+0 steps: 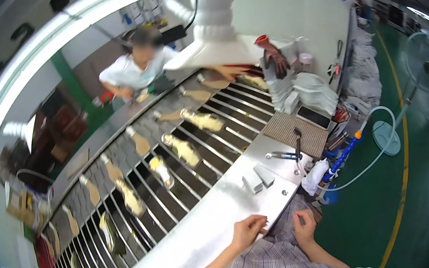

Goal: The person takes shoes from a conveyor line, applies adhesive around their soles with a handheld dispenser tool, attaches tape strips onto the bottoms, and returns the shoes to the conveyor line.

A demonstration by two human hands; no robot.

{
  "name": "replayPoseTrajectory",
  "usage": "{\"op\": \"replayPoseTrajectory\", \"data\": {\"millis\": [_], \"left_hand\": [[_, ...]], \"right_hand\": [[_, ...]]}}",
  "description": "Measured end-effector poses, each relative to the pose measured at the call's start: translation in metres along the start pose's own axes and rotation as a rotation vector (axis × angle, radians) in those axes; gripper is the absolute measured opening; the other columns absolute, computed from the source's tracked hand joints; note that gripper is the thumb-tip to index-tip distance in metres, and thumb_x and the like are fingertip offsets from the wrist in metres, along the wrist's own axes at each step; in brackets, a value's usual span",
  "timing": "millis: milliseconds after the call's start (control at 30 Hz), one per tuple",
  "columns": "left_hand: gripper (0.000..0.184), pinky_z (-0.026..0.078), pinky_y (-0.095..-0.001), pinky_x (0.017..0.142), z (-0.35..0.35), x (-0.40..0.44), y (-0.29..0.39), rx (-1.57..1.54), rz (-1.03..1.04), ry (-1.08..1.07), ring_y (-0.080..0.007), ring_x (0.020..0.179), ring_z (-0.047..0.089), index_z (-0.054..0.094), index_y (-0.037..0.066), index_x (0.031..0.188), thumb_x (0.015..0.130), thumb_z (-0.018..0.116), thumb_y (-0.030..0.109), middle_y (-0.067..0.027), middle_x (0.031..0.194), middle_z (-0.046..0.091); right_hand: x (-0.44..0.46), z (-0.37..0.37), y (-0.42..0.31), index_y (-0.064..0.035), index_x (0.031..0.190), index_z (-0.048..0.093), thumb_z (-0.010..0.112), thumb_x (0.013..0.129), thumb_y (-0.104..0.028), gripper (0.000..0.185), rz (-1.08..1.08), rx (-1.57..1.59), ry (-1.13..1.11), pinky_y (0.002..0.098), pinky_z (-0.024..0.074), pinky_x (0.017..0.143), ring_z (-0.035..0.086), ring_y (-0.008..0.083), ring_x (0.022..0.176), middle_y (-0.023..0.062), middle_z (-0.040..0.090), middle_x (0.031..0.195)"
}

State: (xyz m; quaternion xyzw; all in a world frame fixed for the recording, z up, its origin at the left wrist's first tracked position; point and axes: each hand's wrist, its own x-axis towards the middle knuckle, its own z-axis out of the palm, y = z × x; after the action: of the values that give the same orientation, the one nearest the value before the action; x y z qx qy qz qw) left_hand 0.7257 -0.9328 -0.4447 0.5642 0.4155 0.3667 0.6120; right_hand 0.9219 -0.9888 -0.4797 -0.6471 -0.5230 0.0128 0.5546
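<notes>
Above the near edge of the metal table, my left hand has its fingers curled together. To its right, in front of the checked apron, is my right hand, also curled with thumb and fingertips close together. Whether either hand pinches something small cannot be made out. Two grey blocks lie on the table just beyond my left hand. Pliers and a hammer rest farther back, at the table's right side.
Beyond the table, a rack of metal rods carries several yellowish shoe-shaped pieces and tan sole-shaped pieces. A person sits across it. Corrugated cardboard, a dark flat device, a blue hose and a fan are to the right.
</notes>
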Motion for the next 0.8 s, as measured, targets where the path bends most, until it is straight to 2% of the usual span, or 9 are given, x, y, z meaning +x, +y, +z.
{"op": "replayPoseTrajectory", "data": {"millis": [133, 267, 333, 400, 467, 533, 567, 667, 800], "left_hand": [[0.017, 0.033, -0.0221, 0.044, -0.014, -0.012, 0.034, 0.235, 0.061, 0.421, -0.0034, 0.049, 0.042, 0.063, 0.0, 0.076, 0.087, 0.064, 0.012, 0.0011, 0.054, 0.053], [0.04, 0.029, -0.0284, 0.043, -0.049, -0.009, 0.009, 0.348, 0.207, 0.641, -0.0103, 0.046, 0.028, 0.048, 0.0, 0.059, 0.09, 0.062, 0.021, -0.0047, 0.046, 0.037], [0.037, 0.033, -0.031, 0.044, -0.064, -0.009, 0.007, 0.471, 0.216, 0.681, -0.0149, 0.042, 0.034, 0.052, 0.001, 0.06, 0.091, 0.058, 0.02, -0.0082, 0.047, 0.042], [0.03, 0.04, -0.0336, 0.049, -0.078, -0.006, 0.007, 0.622, 0.29, 0.682, -0.0218, 0.047, 0.049, 0.057, 0.003, 0.067, 0.093, 0.053, 0.017, -0.0094, 0.053, 0.052], [0.017, 0.048, -0.0356, 0.068, -0.089, -0.003, 0.013, 0.757, 0.25, 0.645, -0.0282, 0.074, 0.062, 0.061, 0.001, 0.098, 0.093, 0.046, 0.007, -0.0131, 0.089, 0.063], [0.029, 0.044, -0.0395, 0.09, -0.098, 0.01, 0.005, 0.866, 0.375, 0.64, -0.0346, 0.101, 0.056, 0.054, 0.001, 0.119, 0.091, 0.047, 0.004, -0.0191, 0.113, 0.057], [0.042, 0.029, -0.0439, 0.107, -0.098, 0.011, 0.004, 0.981, 0.307, 0.563, -0.0378, 0.123, 0.041, 0.043, 0.002, 0.132, 0.09, 0.048, 0.006, -0.0204, 0.13, 0.047], [0.048, 0.021, -0.0483, 0.11, -0.089, 0.017, 0.008, 1.283, 0.18, 0.44, -0.0371, 0.128, 0.036, 0.04, 0.001, 0.133, 0.09, 0.051, 0.019, -0.0173, 0.137, 0.043], [0.05, 0.019, -0.0477, 0.111, -0.094, 0.019, 0.003, 1.22, 0.171, 0.422, -0.0359, 0.131, 0.033, 0.041, 0.004, 0.134, 0.09, 0.053, 0.022, -0.0162, 0.139, 0.041]], "right_hand": [[0.028, 0.012, 0.005, -0.0013, 0.071, 0.058, 0.058, 0.088, -0.008, 0.018, 0.162, 0.34, -0.217, 0.0289, 0.0416, 0.057, 0.054, 0.0183, 0.06, 0.007, 0.058, 0.065], [0.093, 0.026, -0.013, -0.0009, 0.08, 0.059, 0.051, 0.095, -0.016, 0.023, 0.514, 0.686, -0.226, 0.0224, 0.0402, 0.055, 0.051, 0.0103, 0.059, 0.0016, 0.054, 0.065], [0.118, 0.038, 0.007, -0.0018, 0.088, 0.06, 0.055, 0.093, -0.022, 0.021, 0.764, 1.041, -0.179, 0.0231, 0.0424, 0.058, 0.051, 0.0111, 0.063, 0.0013, 0.055, 0.071], [0.143, 0.054, 0.019, -0.0021, 0.091, 0.06, 0.057, 0.092, -0.025, 0.023, 0.938, 1.155, -0.118, 0.0241, 0.0434, 0.06, 0.052, 0.0111, 0.066, 0.0012, 0.056, 0.075], [0.164, 0.074, 0.043, -0.0028, 0.096, 0.058, 0.062, 0.088, -0.032, 0.03, 1.125, 1.362, -0.001, 0.0273, 0.0451, 0.066, 0.052, 0.0121, 0.075, 0.002, 0.057, 0.084], [0.182, 0.09, 0.049, -0.0017, 0.097, 0.056, 0.057, 0.09, -0.034, 0.033, 1.214, 1.535, 0.151, 0.0284, 0.046, 0.069, 0.051, 0.0146, 0.076, 0.0043, 0.057, 0.088], [0.189, 0.097, 0.052, -0.001, 0.096, 0.056, 0.052, 0.092, -0.037, 0.037, 1.224, 1.558, 0.221, 0.0288, 0.0461, 0.07, 0.051, 0.0158, 0.077, 0.006, 0.057, 0.089], [0.209, 0.117, 0.066, 0.0024, 0.094, 0.055, 0.04, 0.095, -0.048, 0.052, 1.303, 1.709, 0.467, 0.0298, 0.0476, 0.064, 0.052, 0.0171, 0.071, 0.0082, 0.058, 0.087], [0.229, 0.133, 0.074, 0.0029, 0.094, 0.055, 0.037, 0.095, -0.049, 0.055, 1.347, 1.793, 0.699, 0.0304, 0.0514, 0.069, 0.057, 0.0184, 0.078, 0.0098, 0.059, 0.089]]}}
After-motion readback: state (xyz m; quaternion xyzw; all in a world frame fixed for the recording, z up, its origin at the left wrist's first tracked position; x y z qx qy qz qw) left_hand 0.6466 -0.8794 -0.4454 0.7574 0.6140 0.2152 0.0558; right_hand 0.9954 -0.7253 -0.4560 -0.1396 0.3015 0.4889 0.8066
